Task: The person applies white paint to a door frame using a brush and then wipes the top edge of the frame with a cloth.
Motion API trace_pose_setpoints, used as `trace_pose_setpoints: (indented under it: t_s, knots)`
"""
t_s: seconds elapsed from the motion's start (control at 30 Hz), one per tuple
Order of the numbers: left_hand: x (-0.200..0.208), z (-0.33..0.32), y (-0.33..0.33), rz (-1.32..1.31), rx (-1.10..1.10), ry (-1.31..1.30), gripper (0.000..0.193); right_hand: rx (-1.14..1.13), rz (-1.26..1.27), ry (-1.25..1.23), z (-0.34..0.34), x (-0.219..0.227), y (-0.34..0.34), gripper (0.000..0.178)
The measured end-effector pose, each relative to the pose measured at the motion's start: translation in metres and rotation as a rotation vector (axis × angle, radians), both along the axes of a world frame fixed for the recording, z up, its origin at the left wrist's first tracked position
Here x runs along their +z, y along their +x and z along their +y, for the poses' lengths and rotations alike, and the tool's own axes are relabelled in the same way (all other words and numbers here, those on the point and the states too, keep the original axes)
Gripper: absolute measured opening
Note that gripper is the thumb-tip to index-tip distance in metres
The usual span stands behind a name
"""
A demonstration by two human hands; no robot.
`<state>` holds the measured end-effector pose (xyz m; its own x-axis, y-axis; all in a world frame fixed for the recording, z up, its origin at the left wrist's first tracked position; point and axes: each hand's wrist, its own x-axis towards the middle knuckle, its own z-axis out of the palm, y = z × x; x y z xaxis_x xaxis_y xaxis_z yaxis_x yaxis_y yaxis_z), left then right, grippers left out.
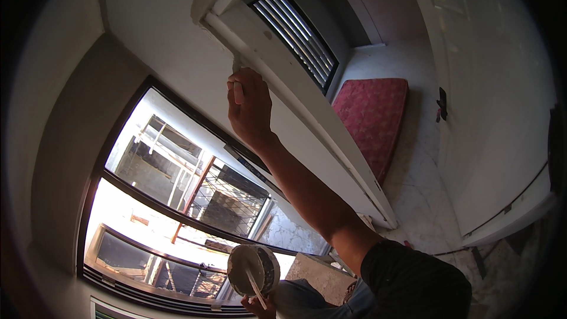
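right hand (249,105) was clenched on a small putty knife (237,77), pressed to the white ledge edge (260,53) above the window (177,201). left hand (257,306) gripped a bowl (254,269) w/ 1 stick (256,286). best done w/ blade flat, pressure even.

White walls, bright barred window (195,195), marble floor (413,201) w/ red mattress (373,112).
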<state>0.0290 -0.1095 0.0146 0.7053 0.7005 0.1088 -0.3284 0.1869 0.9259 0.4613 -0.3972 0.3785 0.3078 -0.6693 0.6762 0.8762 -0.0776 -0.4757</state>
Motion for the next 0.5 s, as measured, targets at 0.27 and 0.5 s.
trace_pose_setpoints:
  t_s: [0.27, 0.5]
  knots:
    - [-0.009, -0.004, 0.0, 0.167, 0.177, 1.077, 0.08, -0.034, 0.016, -0.017, -0.001, -0.008, 0.0, 0.014]
    - [0.005, -0.014, 0.003, 0.166, 0.205, 1.227, 0.077, -0.026, 0.009, -0.034, -0.004, -0.014, 0.0, 0.013]
